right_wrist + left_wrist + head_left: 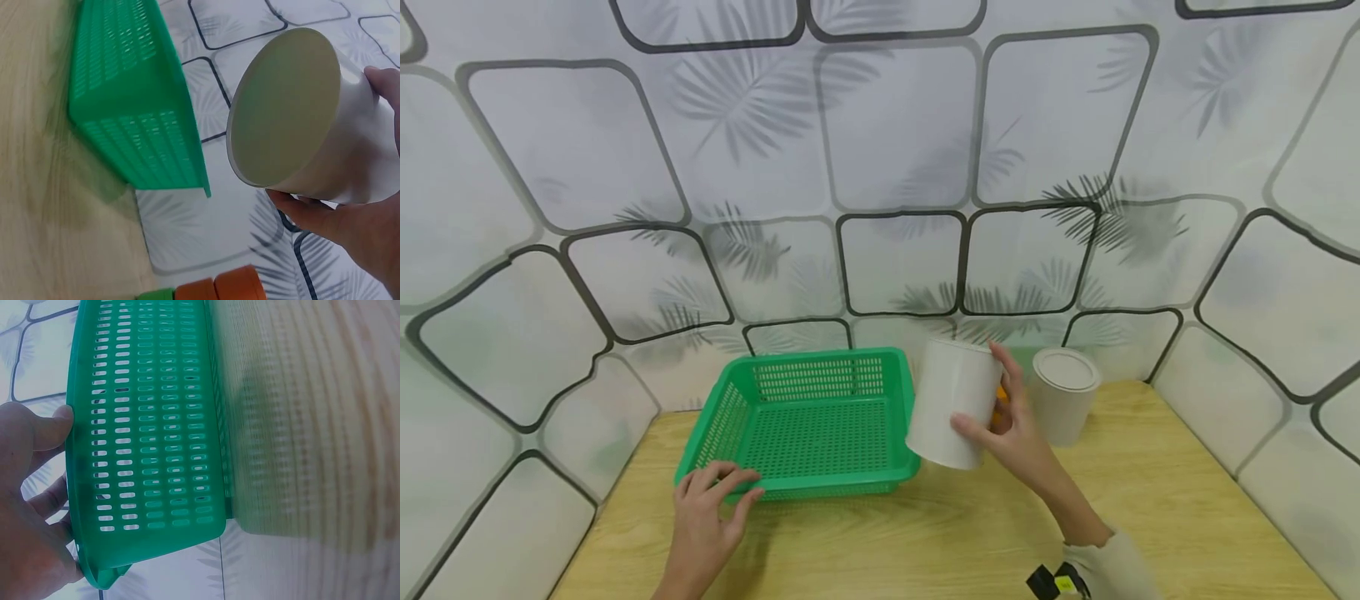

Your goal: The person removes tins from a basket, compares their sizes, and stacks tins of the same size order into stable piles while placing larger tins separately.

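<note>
My right hand (1018,429) holds a white cylindrical container (951,400) by its side, thumb on the near face and fingers round the far side. The container is tilted, just right of a green plastic basket (820,485). In the right wrist view, its wide mouth (284,109) faces the basket side and shows a pale inside. My left hand (703,517) grips the basket's rim at its near left corner. The left wrist view shows the thumb (53,428) on that rim and the fingers beneath it. Only the basket's slotted floor shows inside it.
A second white cylindrical container (1063,400) stands at the right, near the patterned wall covering (895,267). Orange round pieces (240,284) and a green one (156,294) lie in a row, mostly hidden behind my right hand in the head view. Everything stands on a wood-grain table (865,550).
</note>
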